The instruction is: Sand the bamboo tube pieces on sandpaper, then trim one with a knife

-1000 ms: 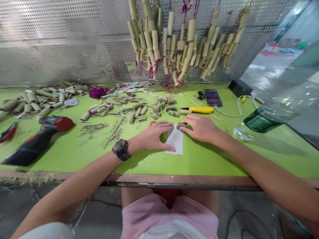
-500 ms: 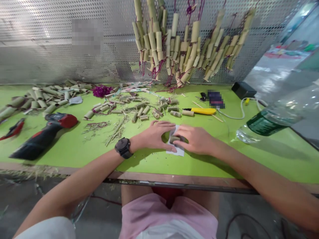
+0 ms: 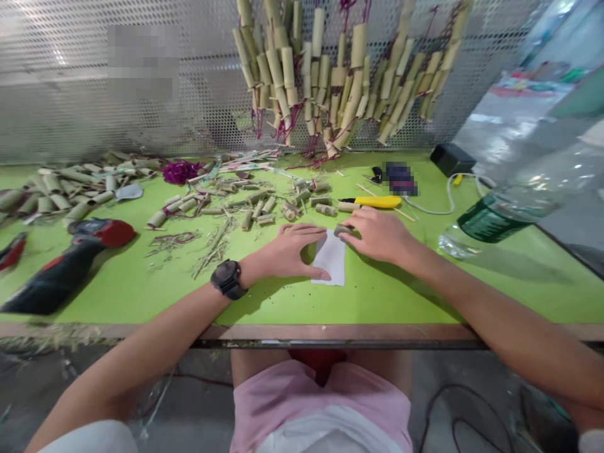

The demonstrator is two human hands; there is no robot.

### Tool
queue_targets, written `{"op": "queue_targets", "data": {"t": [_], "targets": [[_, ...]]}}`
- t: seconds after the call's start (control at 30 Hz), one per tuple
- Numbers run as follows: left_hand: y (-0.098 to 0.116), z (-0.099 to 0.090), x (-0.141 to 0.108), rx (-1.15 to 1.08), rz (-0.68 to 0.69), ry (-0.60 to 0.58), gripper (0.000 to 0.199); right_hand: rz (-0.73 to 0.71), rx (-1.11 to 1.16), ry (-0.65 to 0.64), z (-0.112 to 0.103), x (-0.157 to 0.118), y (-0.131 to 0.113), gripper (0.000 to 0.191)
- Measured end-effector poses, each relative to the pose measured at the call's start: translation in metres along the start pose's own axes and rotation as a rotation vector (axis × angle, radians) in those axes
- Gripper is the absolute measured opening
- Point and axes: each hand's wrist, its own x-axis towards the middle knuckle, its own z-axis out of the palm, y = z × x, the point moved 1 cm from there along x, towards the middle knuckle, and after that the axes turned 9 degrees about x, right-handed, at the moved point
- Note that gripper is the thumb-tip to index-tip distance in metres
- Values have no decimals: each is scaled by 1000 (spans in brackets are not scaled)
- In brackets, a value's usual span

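I am recording a shift: the bamboo (image 3: 343, 230) is now sitting at the far end of the paper (image 3: 331, 259), having been nearer its middle half a second ago. I am judging this a stroke along the paper. The right hand (image 3: 381, 234) is pinching it, forearm slanting inward; the left hand (image 3: 293, 253) is spreading thumb and fingers apart, apparently steadying the paper.

Bamboo piece (image 3: 340, 230): partly hidden by right hand (image 3: 380, 234)
White paper (image 3: 331, 258): partly covered by left hand (image 3: 289, 253)
Red tool (image 3: 15, 250): cut off at left
Dark device (image 3: 399, 178): pixelated
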Motion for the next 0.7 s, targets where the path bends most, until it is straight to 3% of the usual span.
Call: {"op": "queue_targets", "data": {"t": [0.07, 0.2, 0.4, 0.6, 0.7], "targets": [[0, 0, 0, 1, -14, 0, 108, 9, 4, -16, -1, -1, -2, 32], [0, 1, 0, 0, -5, -10, 109, -105, 116, -100, 1, -3, -10, 33], [0, 3, 0, 1, -10, 32, 107, 86, -14, 1, -2, 2, 5, 32], [-1, 5, 1, 3, 8, 45, 104, -167, 143, -84, 6, -5, -16, 33], [-2, 6, 1, 10, 3, 55, 103, -43, 32, -7, 4, 1, 5, 34]]}}
